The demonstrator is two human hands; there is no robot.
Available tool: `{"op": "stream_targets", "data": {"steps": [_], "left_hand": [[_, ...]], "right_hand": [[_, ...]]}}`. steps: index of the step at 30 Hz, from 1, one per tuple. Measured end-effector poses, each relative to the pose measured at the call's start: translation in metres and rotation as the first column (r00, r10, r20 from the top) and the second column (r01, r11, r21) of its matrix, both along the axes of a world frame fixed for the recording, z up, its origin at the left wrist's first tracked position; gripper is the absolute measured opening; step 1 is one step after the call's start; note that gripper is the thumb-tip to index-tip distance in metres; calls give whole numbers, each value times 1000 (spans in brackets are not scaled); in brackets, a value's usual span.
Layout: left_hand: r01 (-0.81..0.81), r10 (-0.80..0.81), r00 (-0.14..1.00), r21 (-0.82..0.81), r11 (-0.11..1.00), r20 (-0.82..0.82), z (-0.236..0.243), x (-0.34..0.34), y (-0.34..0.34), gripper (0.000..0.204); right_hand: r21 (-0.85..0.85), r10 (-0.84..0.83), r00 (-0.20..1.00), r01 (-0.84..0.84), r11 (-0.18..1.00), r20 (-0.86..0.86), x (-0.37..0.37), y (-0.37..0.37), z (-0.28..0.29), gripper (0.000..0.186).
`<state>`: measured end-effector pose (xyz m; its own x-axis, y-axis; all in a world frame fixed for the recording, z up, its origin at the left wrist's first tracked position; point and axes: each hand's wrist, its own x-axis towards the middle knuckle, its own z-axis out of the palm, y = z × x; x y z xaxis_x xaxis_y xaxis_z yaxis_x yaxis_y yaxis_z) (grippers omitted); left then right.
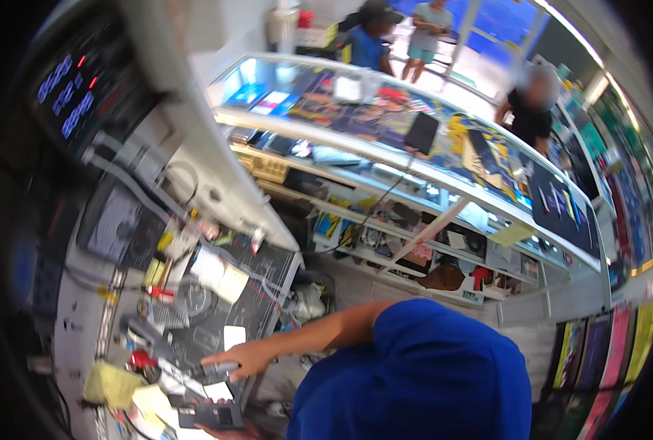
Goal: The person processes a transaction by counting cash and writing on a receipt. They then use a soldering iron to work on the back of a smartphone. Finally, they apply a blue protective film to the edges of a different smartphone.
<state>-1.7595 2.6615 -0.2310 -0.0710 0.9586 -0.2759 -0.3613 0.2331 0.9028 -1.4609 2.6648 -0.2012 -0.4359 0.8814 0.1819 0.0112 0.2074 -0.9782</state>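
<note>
At the bottom edge, my left hand (232, 431) is closed round a dark, flat, phone-shaped device (210, 416); fingertips show along its upper edge. My right arm, in a blue sleeve, reaches left over the workbench (282, 273). Just above the device is my right hand (251, 358), fingers bent with the index finger stretched out, round a small grey object (222, 368) whose kind I cannot make out. A white paper (234, 337) lies beside that hand, and another white piece (218, 391) sits between my hands. Yellowish cloths (112, 385) lie left of the device.
Cables, a red tool (143, 359) and a notepad (222, 274) crowd the bench. A machine with a lit digital display (66, 95) stands at upper left. Beyond a white partition runs a glass counter (326, 139) with phones and accessories. Several people (535, 106) stand behind it.
</note>
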Motion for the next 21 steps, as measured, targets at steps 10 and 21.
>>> {"op": "stream_targets", "data": {"steps": [10, 21], "left_hand": [[25, -24, 1000, 123, 992, -11, 91, 83, 42, 74], [53, -104, 977, 261, 964, 184, 104, 64, 35, 69]], "right_hand": [[-33, -146, 970, 155, 987, 196, 12, -42, 15, 98], [-145, -117, 958, 159, 977, 263, 10, -66, 42, 80]]}}
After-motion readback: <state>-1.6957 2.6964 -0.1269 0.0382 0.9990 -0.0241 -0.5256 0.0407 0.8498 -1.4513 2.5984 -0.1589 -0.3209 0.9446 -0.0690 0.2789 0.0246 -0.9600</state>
